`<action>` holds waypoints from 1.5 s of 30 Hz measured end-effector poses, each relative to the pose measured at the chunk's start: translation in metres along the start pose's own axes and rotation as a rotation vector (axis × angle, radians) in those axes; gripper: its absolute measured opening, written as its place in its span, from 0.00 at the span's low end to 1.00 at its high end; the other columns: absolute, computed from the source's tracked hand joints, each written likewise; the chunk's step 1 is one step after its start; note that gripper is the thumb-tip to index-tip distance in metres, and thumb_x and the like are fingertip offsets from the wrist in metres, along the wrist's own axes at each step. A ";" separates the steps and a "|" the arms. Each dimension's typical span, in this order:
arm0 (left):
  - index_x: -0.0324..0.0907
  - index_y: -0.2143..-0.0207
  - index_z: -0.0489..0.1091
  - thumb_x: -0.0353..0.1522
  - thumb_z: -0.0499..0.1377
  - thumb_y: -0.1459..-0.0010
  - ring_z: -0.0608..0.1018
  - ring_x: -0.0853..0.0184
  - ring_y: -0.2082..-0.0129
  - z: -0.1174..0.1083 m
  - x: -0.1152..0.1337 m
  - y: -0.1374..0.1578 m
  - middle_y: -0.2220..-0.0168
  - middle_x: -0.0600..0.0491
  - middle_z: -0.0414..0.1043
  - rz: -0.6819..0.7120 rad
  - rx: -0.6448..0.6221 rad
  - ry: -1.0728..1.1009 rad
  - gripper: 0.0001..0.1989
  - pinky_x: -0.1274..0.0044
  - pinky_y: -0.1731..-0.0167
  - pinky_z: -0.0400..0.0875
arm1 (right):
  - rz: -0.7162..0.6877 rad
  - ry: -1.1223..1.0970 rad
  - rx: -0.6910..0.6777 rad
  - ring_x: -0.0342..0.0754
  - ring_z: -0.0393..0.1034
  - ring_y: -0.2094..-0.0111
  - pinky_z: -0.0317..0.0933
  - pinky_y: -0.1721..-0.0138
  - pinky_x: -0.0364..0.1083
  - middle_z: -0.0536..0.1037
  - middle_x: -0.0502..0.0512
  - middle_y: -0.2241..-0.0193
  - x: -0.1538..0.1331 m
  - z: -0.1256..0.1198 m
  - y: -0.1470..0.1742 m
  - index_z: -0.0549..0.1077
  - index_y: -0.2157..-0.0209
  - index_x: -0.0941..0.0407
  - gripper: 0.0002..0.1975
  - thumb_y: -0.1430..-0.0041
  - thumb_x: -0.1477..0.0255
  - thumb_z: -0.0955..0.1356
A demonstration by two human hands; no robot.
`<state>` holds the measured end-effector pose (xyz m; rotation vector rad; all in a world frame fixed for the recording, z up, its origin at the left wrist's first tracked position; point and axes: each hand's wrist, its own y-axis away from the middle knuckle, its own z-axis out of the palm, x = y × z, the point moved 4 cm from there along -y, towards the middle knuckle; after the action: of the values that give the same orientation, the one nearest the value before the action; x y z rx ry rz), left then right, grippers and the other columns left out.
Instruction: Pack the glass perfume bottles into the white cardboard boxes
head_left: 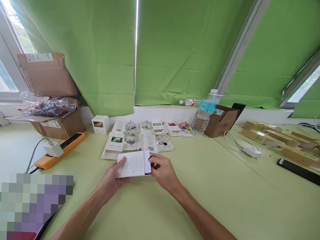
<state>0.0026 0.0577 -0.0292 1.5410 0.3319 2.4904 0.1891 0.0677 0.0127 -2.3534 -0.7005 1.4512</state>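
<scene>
One white box (131, 164) sits front-left of the large bottle (207, 107) — left hand (113, 178) gripping, right hand (163, 172) at its flap (147, 162) (can't tell if pinching); five glass globes (130, 137) left of the bottle, one cardboard carton (221, 123) right.

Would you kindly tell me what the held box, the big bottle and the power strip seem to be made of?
Box: likely thin card, smooth and white, with printed text and crisp edges.
Bottle: probably clear, glossy plastic, judging by its ribbed, see-through wall.
Power strip: apparently hard plastic, by its even orange colour and clean edges.
</scene>
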 end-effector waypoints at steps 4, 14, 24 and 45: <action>0.37 0.55 0.71 0.38 0.64 0.49 0.80 0.62 0.67 0.000 -0.002 -0.001 0.57 0.43 0.75 0.003 -0.011 0.002 0.20 0.75 0.78 0.78 | 0.016 0.001 -0.001 0.46 0.68 0.70 0.60 0.72 0.42 0.75 0.53 0.72 0.002 0.001 0.001 0.76 0.75 0.55 0.08 0.50 0.78 0.65; 0.38 0.52 0.69 0.37 0.63 0.47 0.80 0.59 0.63 0.004 -0.001 0.002 0.53 0.41 0.74 -0.012 -0.049 0.018 0.21 0.73 0.74 0.79 | 0.040 -0.026 -0.036 0.44 0.67 0.73 0.60 0.74 0.41 0.74 0.52 0.73 0.000 -0.005 -0.002 0.75 0.76 0.56 0.06 0.50 0.77 0.66; 0.37 0.53 0.70 0.34 0.63 0.46 0.79 0.59 0.58 -0.001 0.004 -0.001 0.50 0.42 0.72 0.008 0.027 0.109 0.19 0.73 0.68 0.80 | 0.030 0.107 0.099 0.49 0.71 0.67 0.66 0.66 0.46 0.78 0.56 0.65 -0.011 -0.018 -0.005 0.76 0.60 0.54 0.12 0.40 0.68 0.63; 0.40 0.49 0.68 0.36 0.60 0.44 0.72 0.57 0.48 0.006 0.009 0.000 0.46 0.45 0.69 0.101 -0.102 0.149 0.20 0.72 0.53 0.73 | 0.514 -0.509 -0.147 0.40 0.67 0.76 0.65 0.78 0.40 0.75 0.55 0.67 0.010 0.037 0.013 0.75 0.63 0.58 0.21 0.48 0.54 0.69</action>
<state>0.0036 0.0605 -0.0185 1.3700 0.1494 2.6618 0.1630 0.0613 -0.0176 -2.3958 -0.3158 2.3405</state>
